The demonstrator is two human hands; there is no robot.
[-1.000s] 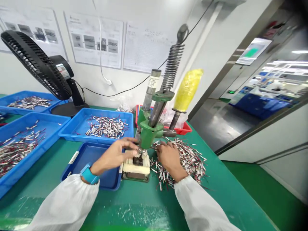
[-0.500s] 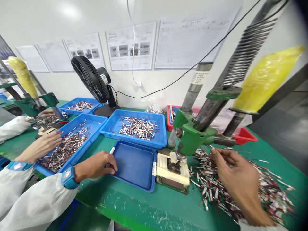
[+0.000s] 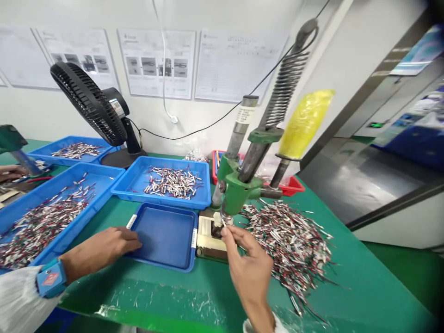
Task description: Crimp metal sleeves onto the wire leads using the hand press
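My right hand pinches a thin, pale wired piece between thumb and forefinger, at the cream fixture block under the green hand press. The fingers partly cover the piece, so its exact kind is unclear. My left hand, a blue strap on its wrist, is loosely closed at the left rim of a dark blue tray. I see nothing in its fingers. Right of the press lies a big heap of small white pieces with red and black wires.
Behind the tray stands a blue bin with similar pieces; a larger blue bin is at left. A black fan, a red bin and the press's yellow-wrapped handle rise nearby. At far left, another person's hand shows.
My right hand has moved left from the heap to the fixture, holding the wired piece. The view has turned right. My left hand stays by the tray's left rim.
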